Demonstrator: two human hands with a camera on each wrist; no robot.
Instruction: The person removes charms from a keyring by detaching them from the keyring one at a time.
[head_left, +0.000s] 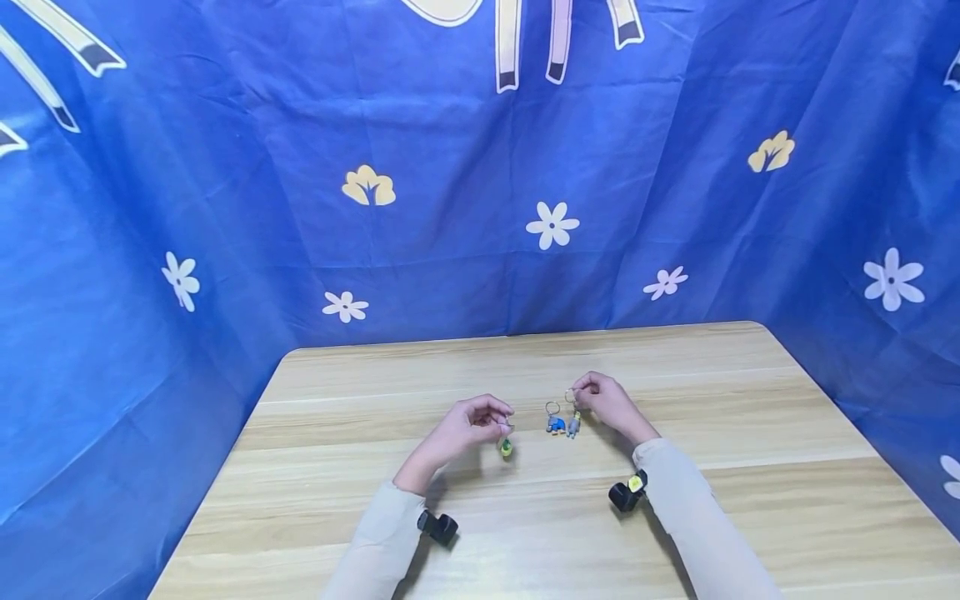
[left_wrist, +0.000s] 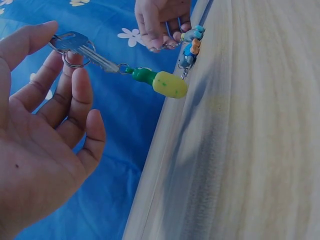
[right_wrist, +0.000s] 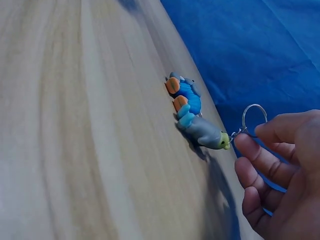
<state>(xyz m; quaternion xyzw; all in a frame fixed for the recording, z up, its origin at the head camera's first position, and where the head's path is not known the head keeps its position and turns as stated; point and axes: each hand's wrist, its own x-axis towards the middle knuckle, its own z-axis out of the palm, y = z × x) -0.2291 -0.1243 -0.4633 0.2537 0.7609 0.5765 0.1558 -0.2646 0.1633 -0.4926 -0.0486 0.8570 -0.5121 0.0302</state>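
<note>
My left hand (head_left: 471, 423) pinches the ring of a keychain between thumb and forefinger, the other fingers loosely bent. From it hang a metal key (left_wrist: 95, 54) and a yellow charm (left_wrist: 170, 85) with a green end, held over the table. Farther right, my right hand (head_left: 609, 406) pinches the metal ring (right_wrist: 255, 105) of another keychain. Its grey figurine (right_wrist: 204, 132), with a yellow head and light-blue feet, is close over the tabletop. Just left of that figurine in the head view, a blue charm (head_left: 556, 425) with orange parts lies on the wood with its ring.
The light wooden table (head_left: 547, 542) has rounded far corners. A blue cloth (head_left: 450, 283) with white flowers hangs behind it and along both sides. Each wrist wears a small black camera, one on the left sleeve (head_left: 382, 529) and one on the right sleeve (head_left: 697, 517).
</note>
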